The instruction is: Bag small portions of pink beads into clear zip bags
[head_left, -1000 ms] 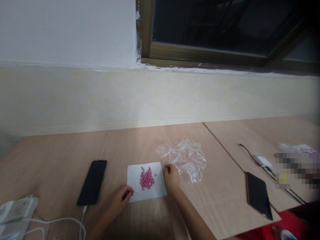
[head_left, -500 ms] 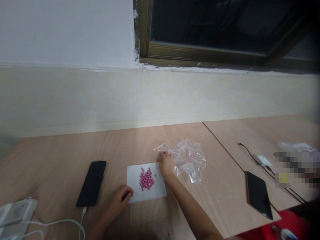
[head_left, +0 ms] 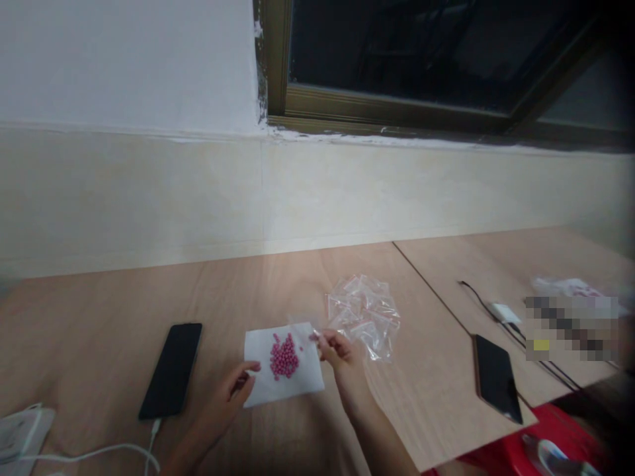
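Observation:
Pink beads [head_left: 284, 357] lie in a heap on a white sheet of paper [head_left: 310, 378], with one bead a little apart to the right. My right hand [head_left: 342, 360] is at the paper's right edge, thumb and fingers pinched on a small clear zip bag [head_left: 303, 324]. The bag is faint and hangs over the top right of the paper. At the left edge of the paper is my left hand [head_left: 238, 387], thumb and forefinger apart with nothing between them. A pile of clear zip bags [head_left: 367, 311] lies beyond my right hand.
A black phone [head_left: 171, 370] on a white cable [head_left: 94, 453] lies to the left, near a white power strip [head_left: 24, 430]. Right of the table seam are another phone [head_left: 497, 378], a white adapter [head_left: 505, 313] and dark cables. A red stool [head_left: 550, 423] stands below the table edge.
My right hand has drawn back from the bag pile toward the paper, bringing one zip bag. My left hand's fingers have opened. The view has shifted slightly.

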`<state>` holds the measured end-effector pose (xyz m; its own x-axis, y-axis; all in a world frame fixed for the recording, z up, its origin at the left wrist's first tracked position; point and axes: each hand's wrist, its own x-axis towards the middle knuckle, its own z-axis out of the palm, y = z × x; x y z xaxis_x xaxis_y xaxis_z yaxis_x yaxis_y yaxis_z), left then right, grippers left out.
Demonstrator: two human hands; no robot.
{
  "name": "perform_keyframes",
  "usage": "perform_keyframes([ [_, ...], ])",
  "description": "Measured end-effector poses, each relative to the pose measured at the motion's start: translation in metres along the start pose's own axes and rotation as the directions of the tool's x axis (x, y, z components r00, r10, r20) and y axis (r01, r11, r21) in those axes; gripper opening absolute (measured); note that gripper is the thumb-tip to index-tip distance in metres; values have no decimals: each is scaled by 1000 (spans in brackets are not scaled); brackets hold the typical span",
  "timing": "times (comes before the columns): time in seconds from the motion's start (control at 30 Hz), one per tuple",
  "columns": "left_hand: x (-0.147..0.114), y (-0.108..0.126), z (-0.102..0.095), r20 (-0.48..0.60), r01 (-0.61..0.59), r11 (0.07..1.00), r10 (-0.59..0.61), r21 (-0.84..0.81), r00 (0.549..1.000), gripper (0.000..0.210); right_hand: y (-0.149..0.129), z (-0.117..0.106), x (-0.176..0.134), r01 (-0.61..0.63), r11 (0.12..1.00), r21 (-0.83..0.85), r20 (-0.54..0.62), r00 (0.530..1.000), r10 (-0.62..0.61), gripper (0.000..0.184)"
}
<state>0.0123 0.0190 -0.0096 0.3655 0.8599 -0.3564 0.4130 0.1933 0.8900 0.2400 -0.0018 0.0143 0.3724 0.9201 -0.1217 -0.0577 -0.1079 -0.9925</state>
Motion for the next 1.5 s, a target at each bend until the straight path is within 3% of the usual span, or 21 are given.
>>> perform_keyframes([
  [0.1, -3, 11, 4, 98, -19, 996, 28, -91, 995, 37, 12, 10, -31, -260, 940, 222, 277, 941, 195, 28],
  [0.17, -5, 15, 6, 136, -20, 993, 36, -114, 990, 33, 27, 16, -42, -375, 895, 243, 338, 897, 284, 30],
  [0.23, -6, 15, 6, 128, 4, 993, 10, -114, 992, 34, 39, 19, -46, -403, 894, 195, 335, 884, 325, 31],
  [0.3, -7, 15, 4, 98, 57, 992, -46, -113, 994, 38, 43, 19, -46, -322, 944, 75, 202, 932, 301, 26],
  [0.37, -6, 15, 2, 81, 105, 989, -97, -105, 992, 43, 37, 19, -46, -165, 981, -106, 32, 985, 170, 21],
  [0.4, -6, 15, 2, 81, 117, 989, -110, -95, 991, 46, 32, 21, -47, -85, 977, -197, 6, 996, 88, 19],
  [0.47, -6, 17, 1, 102, 130, 989, -122, -73, 987, 50, 19, 28, -52, 29, 945, -327, 126, 992, 13, 15],
  [0.57, -6, 23, 4, 120, 146, 989, -142, -18, 982, 53, 6, 46, -60, 44, 901, -432, 352, 928, 124, 14],
  [0.7, -11, 30, 7, 105, 177, 983, -182, 56, 978, 54, 5, 64, -62, -22, 880, -475, 350, 913, 212, 11],
  [0.8, -15, 31, 9, 160, 190, 978, -202, 83, 966, 52, 4, 64, -59, -157, 916, -368, 409, 858, 311, 2],
  [0.87, -17, 32, 9, 204, 170, 981, -185, 89, 961, 49, 0, 60, -56, -288, 919, -271, 460, 800, 386, 9],
  [1.0, -20, 36, 7, 254, 147, 982, -173, 120, 952, 42, -10, 53, -53, -505, 859, -85, 571, 682, 458, 12],
  [1.07, -21, 41, 6, 279, 139, 979, -177, 151, 944, 39, -13, 51, -52, -574, 819, -29, 597, 647, 475, 11],
  [1.13, -22, 45, 5, 293, 137, 974, -186, 180, 938, 38, -14, 49, -53, -600, 800, 11, 593, 648, 478, 9],
  [1.3, -24, 48, 3, 324, 111, 969, -181, 222, 929, 38, -14, 48, -55, -590, 805, 62, 529, 703, 475, 12],
  [1.5, -25, 38, 2, 329, 116, 971, -182, 209, 927, 36, -15, 50, -55, -578, 816, 26, 518, 706, 484, 15],
])
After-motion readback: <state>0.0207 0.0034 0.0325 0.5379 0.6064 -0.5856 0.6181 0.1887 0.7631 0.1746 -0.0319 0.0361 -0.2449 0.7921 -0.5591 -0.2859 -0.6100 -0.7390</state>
